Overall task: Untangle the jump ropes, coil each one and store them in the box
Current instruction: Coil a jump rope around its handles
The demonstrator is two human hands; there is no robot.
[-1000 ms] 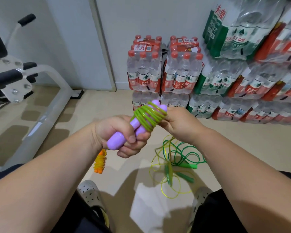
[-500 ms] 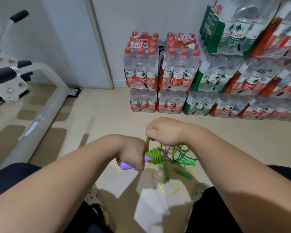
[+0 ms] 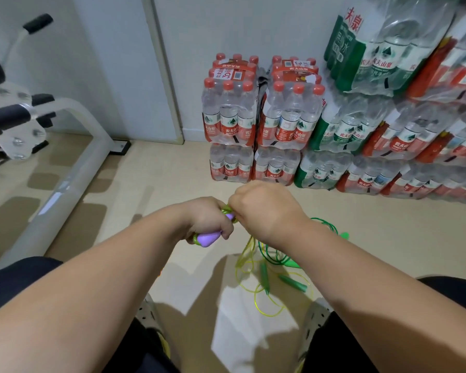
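The left hand [image 3: 209,220] is closed in a fist around a pair of smooth purple plastic jump-rope handles [image 3: 210,238], whose rounded ends stick out below the curled fingers toward the person. Its grip is tight on the handles, with a few turns of translucent yellow-green plastic cord [image 3: 226,210] showing at the top of the fist. The right hand [image 3: 264,208] is pressed right against the left, knuckles up, its fingers pinched shut on that same cord where it wraps the handles; the fingertips themselves are hidden under the hand. From the two hands a loose length of the yellow-green cord [image 3: 244,261] hangs down to the pale beige tiled floor [image 3: 388,238], where it spreads in slack loops between the person's feet. Mixed in with those loops lies a dark green jump rope [image 3: 324,224] with slim green handles [image 3: 292,282], partly hidden behind the right forearm; the two ropes overlap on the floor. Grey perforated clog shoes [image 3: 314,316] show at the bottom, beside dark trousers. Shrink-wrapped packs of red-capped water bottles [image 3: 261,117] are stacked against the white wall ahead, and a white metal exercise-machine frame [image 3: 73,168] stands at the left.
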